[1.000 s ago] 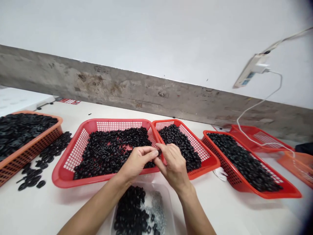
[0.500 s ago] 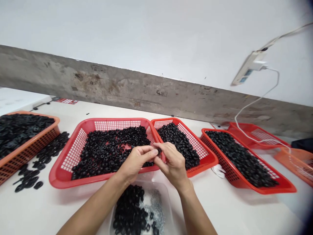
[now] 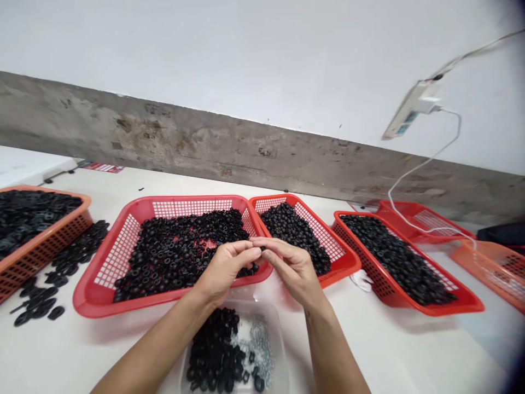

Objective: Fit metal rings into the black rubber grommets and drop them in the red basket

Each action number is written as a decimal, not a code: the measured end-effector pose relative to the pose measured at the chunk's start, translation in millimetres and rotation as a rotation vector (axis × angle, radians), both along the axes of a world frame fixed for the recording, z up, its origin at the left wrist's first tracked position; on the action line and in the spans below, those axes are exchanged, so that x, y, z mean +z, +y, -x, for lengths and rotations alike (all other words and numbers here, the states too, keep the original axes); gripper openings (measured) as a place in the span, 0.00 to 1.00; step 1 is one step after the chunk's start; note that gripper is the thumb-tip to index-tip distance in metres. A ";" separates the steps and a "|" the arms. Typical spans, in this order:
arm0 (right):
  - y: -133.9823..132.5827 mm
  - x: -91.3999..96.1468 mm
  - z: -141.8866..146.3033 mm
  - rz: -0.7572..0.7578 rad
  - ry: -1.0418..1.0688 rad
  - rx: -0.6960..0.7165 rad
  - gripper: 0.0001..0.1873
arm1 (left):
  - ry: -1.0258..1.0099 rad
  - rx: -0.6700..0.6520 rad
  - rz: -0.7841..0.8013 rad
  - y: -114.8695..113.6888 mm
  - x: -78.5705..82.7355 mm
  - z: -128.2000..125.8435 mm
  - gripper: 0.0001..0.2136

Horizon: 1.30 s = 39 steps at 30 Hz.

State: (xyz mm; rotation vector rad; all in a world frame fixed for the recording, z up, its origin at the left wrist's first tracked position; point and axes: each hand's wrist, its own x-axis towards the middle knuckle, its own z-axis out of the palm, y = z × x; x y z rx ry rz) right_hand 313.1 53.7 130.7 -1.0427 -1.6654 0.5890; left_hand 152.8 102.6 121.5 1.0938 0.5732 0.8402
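Observation:
My left hand (image 3: 225,268) and my right hand (image 3: 289,268) meet fingertip to fingertip above the near edge of a red basket (image 3: 98,300). Between their pinched thumbs and fingers is a small black part (image 3: 263,249), mostly covered, so its exact shape does not show. Black rings (image 3: 164,257) fill much of that basket. Below my wrists sits a clear plastic tub (image 3: 281,350) with black round parts (image 3: 213,350) on its left and small shiny metal pieces (image 3: 262,345) on its right. Just behind my right hand, a smaller red basket (image 3: 344,265) holds black round beads or caps (image 3: 293,230).
Farther right stands another red basket (image 3: 467,306) full of black parts, with a red basket (image 3: 426,219) and an orange basket (image 3: 492,268) beyond. An orange basket (image 3: 45,241) is at left, loose black parts (image 3: 41,301) beside it. A white cable (image 3: 430,158) hangs from a power strip (image 3: 406,112).
My right hand's fingers have straightened and shifted around the small black part, while the left keeps its pinch. The whole view has shifted slightly, with the baskets appearing a little farther left.

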 end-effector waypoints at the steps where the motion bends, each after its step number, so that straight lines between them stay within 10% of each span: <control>1: 0.3 -0.7 -0.1 -0.014 -0.022 -0.011 0.13 | 0.004 0.011 -0.008 -0.1 0.4 -0.1 0.10; 12: -0.8 1.6 6.6 -0.071 -0.032 -0.047 0.13 | 0.024 0.052 -0.084 -1.0 0.6 2.4 0.08; 29: -2.1 -6.5 19.4 -0.395 -0.659 -0.394 0.13 | -0.020 0.070 -0.036 -3.8 -3.1 -5.2 0.09; 39: 0.4 -6.7 12.7 -0.480 -0.688 -0.387 0.13 | 0.050 -0.154 -0.006 8.7 3.1 8.4 0.13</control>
